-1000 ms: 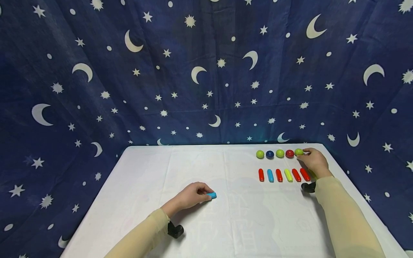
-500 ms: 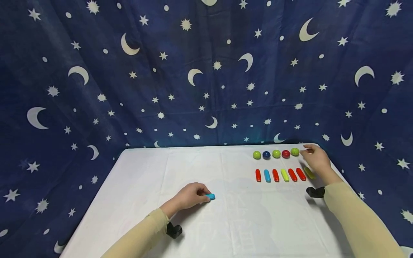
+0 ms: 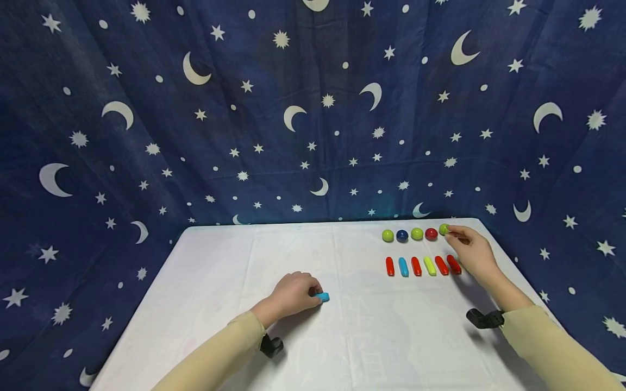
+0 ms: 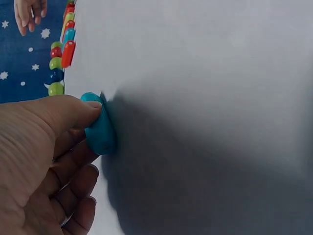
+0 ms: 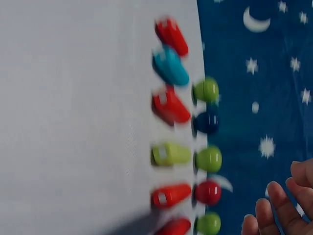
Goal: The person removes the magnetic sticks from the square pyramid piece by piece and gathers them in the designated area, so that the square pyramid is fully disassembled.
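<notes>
My left hand [image 3: 293, 295] holds a small blue capsule-shaped piece [image 4: 101, 129] between thumb and fingers, low over the white table. At the back right, my right hand [image 3: 474, 255] hovers by the last green ball [image 3: 444, 229] of a row. Its fingertips overlap that ball in the head view, but the right wrist view shows loose, spread fingers [image 5: 288, 215] apart from the balls, with nothing between them. In front of the balls lies a row of capsule-shaped pieces, including a red one [image 3: 389, 266], a blue one [image 3: 403, 267] and a yellow one [image 3: 430, 266].
The ball row also has a dark blue ball [image 3: 402, 236] and a red ball [image 3: 431, 234], close to the back edge of the table [image 3: 274, 239]. A dark blue curtain [image 3: 274, 136] with moons and stars hangs behind and at the sides.
My right hand moves slightly toward the end green ball and now covers the olive capsule-shaped piece seen half a second ago. My left hand keeps its hold, turning slightly. The head view has shifted slightly.
</notes>
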### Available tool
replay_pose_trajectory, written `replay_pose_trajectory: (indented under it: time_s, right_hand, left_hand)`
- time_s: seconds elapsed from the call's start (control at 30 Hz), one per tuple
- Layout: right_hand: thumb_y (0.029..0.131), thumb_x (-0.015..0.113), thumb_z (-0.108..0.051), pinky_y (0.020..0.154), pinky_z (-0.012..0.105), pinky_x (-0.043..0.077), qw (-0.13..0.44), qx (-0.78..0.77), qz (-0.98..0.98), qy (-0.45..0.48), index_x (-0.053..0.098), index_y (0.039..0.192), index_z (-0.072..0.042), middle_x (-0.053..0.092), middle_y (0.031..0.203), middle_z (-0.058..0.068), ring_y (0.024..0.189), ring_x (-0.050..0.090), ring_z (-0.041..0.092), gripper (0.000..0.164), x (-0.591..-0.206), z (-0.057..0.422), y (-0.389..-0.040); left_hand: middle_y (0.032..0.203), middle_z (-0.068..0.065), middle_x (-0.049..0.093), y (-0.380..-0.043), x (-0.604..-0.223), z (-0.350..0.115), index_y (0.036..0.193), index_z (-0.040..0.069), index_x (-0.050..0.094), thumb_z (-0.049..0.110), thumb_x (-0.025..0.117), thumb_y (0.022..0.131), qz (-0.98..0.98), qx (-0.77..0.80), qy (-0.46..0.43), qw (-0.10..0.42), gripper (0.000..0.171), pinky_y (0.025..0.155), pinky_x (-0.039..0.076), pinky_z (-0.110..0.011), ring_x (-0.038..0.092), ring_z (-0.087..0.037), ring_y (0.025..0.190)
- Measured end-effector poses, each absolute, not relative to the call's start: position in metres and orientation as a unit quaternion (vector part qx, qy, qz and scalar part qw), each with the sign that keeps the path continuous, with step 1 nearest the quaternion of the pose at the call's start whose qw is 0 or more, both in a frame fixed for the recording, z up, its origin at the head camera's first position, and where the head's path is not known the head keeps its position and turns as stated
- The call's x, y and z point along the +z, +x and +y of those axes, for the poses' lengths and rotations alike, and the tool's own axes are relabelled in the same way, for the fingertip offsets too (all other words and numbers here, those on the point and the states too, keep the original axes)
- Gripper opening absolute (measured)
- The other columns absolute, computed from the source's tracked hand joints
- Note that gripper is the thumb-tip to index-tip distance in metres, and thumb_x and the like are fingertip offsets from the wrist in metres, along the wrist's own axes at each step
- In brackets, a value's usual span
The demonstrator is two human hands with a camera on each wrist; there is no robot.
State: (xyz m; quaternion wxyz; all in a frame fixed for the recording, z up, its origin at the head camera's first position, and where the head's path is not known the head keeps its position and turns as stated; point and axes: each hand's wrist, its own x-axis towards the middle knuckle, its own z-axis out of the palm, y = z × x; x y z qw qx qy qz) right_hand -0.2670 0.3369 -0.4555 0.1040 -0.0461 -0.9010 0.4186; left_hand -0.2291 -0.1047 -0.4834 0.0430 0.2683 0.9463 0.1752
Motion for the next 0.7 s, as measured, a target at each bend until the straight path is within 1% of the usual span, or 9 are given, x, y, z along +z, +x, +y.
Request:
replay_pose_trajectory:
  time_s: [0.07,0.13,0.2,0.3,0.47,0.57,0.7]
  right_hand:
    - [0.108,0.051,-0.034,0.094,0.046,0.046,0.101,0.419,-0.901,-0.038,0.051,0.145,0.001,0.055,0.134,0.025,0.121,0.051,0.04,0.051,-0.456,0.328,-0.259]
    - [0.108,0.052,-0.034,0.09,0.034,0.047,0.096,0.426,-0.899,-0.028,0.053,0.144,0.0,0.057,0.134,0.023,0.119,0.052,0.038,0.05,-0.456,0.319,-0.251]
    - [0.107,0.054,-0.035,0.085,0.023,0.045,0.092,0.432,-0.897,-0.018,0.054,0.144,-0.002,0.059,0.133,0.021,0.118,0.053,0.034,0.049,-0.455,0.311,-0.243]
    - [0.106,0.057,-0.035,0.078,0.015,0.044,0.091,0.441,-0.893,-0.002,0.057,0.142,-0.004,0.062,0.13,0.019,0.112,0.055,0.026,0.047,-0.455,0.302,-0.231]
    - [0.105,0.06,-0.034,0.076,0.018,0.048,0.085,0.448,-0.89,0.028,0.06,0.139,-0.006,0.066,0.124,0.016,0.104,0.057,0.013,0.044,-0.457,0.293,-0.216]
    - [0.105,0.061,-0.034,0.078,0.021,0.051,0.074,0.446,-0.891,0.044,0.062,0.138,-0.007,0.068,0.122,0.012,0.103,0.058,0.012,0.042,-0.461,0.288,-0.208]
    - [0.104,0.062,-0.034,0.084,0.021,0.049,0.061,0.442,-0.893,0.059,0.064,0.135,-0.009,0.07,0.12,0.006,0.105,0.061,0.013,0.04,-0.469,0.282,-0.199]
  left_hand:
    - [0.082,0.013,0.061,-0.231,-0.483,-0.098,0.094,0.021,0.076,0.031,0.079,0.09,0.945,0.186,0.261,0.057,0.01,0.072,0.045,-0.028,0.05,-0.007,0.074]
    - [0.082,0.013,0.061,-0.234,-0.482,-0.09,0.093,0.021,0.075,0.028,0.078,0.09,0.943,0.209,0.247,0.075,0.008,0.072,0.045,-0.027,0.051,-0.006,0.073]
    - [0.082,0.014,0.062,-0.237,-0.481,-0.081,0.092,0.021,0.074,0.026,0.076,0.09,0.939,0.241,0.229,0.094,0.005,0.07,0.046,-0.027,0.052,-0.006,0.072]
    - [0.08,0.013,0.062,-0.244,-0.479,-0.063,0.091,0.02,0.073,0.027,0.074,0.091,0.927,0.289,0.206,0.118,0.007,0.068,0.047,-0.028,0.054,-0.007,0.069]
    - [0.08,0.01,0.064,-0.255,-0.477,-0.034,0.093,0.017,0.073,0.033,0.073,0.094,0.914,0.338,0.174,0.139,0.016,0.064,0.046,-0.029,0.056,-0.01,0.067]
    - [0.078,0.009,0.064,-0.261,-0.476,-0.018,0.093,0.016,0.074,0.033,0.073,0.094,0.917,0.337,0.16,0.14,0.018,0.062,0.045,-0.028,0.055,-0.01,0.067]
    - [0.078,0.008,0.062,-0.266,-0.474,-0.002,0.094,0.015,0.073,0.029,0.072,0.095,0.933,0.295,0.157,0.133,0.014,0.062,0.044,-0.027,0.054,-0.01,0.067]
